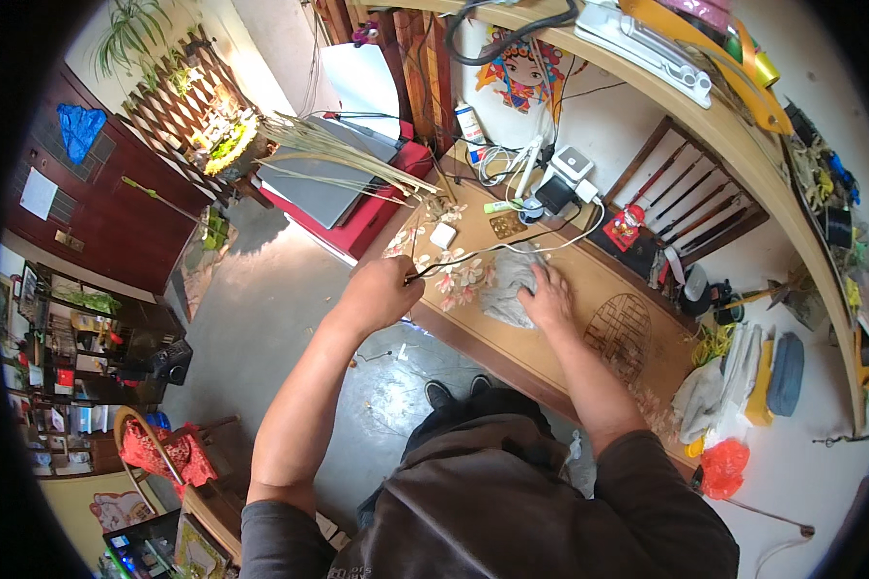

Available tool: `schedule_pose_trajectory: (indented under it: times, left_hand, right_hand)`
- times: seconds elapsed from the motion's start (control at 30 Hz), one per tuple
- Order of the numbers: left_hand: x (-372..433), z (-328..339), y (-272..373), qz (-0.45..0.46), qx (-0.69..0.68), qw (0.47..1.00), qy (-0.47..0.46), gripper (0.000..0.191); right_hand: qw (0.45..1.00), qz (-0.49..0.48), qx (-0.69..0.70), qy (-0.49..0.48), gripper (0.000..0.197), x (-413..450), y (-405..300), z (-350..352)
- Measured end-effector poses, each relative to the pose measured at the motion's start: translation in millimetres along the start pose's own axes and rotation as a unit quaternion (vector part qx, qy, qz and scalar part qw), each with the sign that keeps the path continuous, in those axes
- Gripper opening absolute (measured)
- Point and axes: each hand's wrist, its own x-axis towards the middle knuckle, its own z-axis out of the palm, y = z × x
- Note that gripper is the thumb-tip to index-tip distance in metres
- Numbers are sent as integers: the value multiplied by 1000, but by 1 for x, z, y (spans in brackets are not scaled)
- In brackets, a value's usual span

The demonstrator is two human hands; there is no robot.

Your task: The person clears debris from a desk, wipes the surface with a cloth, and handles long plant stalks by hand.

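Note:
My left hand [382, 295] is closed around charging cables [471, 255], one black and one white, lifted over the near left end of the wooden desk. The cables run to the right toward a black power adapter [559, 194] at the desk's back. Flat on a grey cloth [508, 282] rests my right hand [549, 298], its fingers spread over the cloth's right side. The cloth lies bunched on the desk mat [550, 354], which is printed with flowers and a round lattice. A small white box [442, 236] sits to the left of the cloth.
A brush rack [688, 195] with hanging brushes stands against the wall. Behind the cloth are a white device [572, 165] and coiled white cables [498, 166]. Dried stalks [347, 155] lie across a grey laptop [318, 188] on a red case. Folded cloths [739, 369] lie at the right end.

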Motion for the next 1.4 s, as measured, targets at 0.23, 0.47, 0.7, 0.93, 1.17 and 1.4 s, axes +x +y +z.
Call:
schedule_pose_trajectory:
  times: [0.23,0.47,0.7,0.93,1.17,1.4]
  left_hand:
    - [-2,-5,15,-27,-20,999,-27,23]
    - [8,-14,35,-55,33,997,-49,21]
    - [20,-37,91,-255,-70,955,-137,19]
    - [14,-30,67,-202,19,967,-153,22]
    - [23,-20,35,-145,-1,979,-144,22]
    - [25,-13,-3,-123,-69,982,-127,22]
  right_hand:
    - [995,-47,-76,-48,61,-26,-62,87]
    - [870,-360,211,-263,35,-36,-127,104]
    - [864,-312,344,-194,50,-48,-29,11]
    - [922,223,315,-37,53,-127,171,-130]
    - [934,298,49,192,54,-157,273,-86]
    - [930,340,-83,112,51,-106,192,-43]
